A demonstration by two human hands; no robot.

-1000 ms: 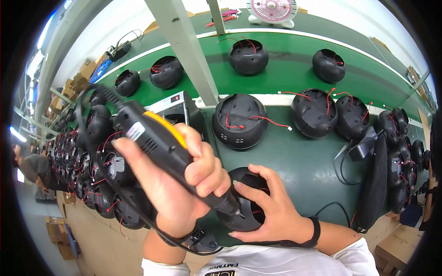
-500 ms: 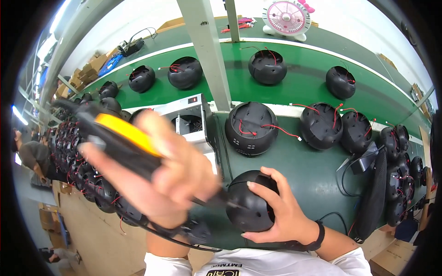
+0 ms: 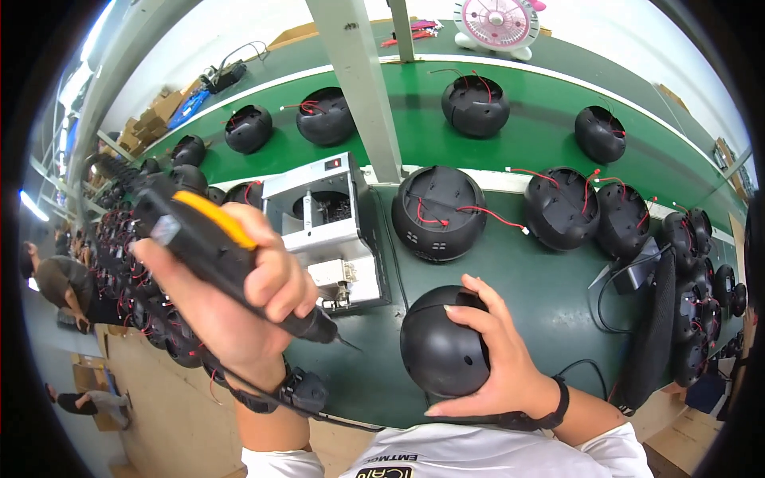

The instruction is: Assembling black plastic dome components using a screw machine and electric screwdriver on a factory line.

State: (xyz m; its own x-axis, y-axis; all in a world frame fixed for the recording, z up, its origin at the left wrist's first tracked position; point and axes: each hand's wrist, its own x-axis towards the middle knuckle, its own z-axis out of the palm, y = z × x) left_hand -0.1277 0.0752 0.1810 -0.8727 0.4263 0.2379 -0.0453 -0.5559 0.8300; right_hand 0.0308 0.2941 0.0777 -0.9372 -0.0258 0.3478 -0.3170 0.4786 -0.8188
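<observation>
My left hand [image 3: 239, 311] is wrapped round a black and yellow electric screwdriver [image 3: 203, 247]. Its thin bit points down and to the right, apart from the black ball-shaped housing [image 3: 438, 350] on the bench. My right hand [image 3: 510, 366] grips that housing from its right side, thumb low and fingers over the top. The housing's closed, curved side with small holes faces up. Just beyond the screwdriver stands a metal screw feeder [image 3: 319, 191] with dark screws in its opening.
Open black housings with red wires stand behind on the bench [image 3: 542, 295] and on the green belt [image 3: 390, 147]; many more crowd the left and right. A metal post [image 3: 358, 88] rises behind the feeder. A pink fan [image 3: 498, 24] stands at the back. People are at far left.
My left hand has drawn the screwdriver away from the housing, to the left, so its bit now shows free. My right hand still holds the housing. The view has shifted slightly.
</observation>
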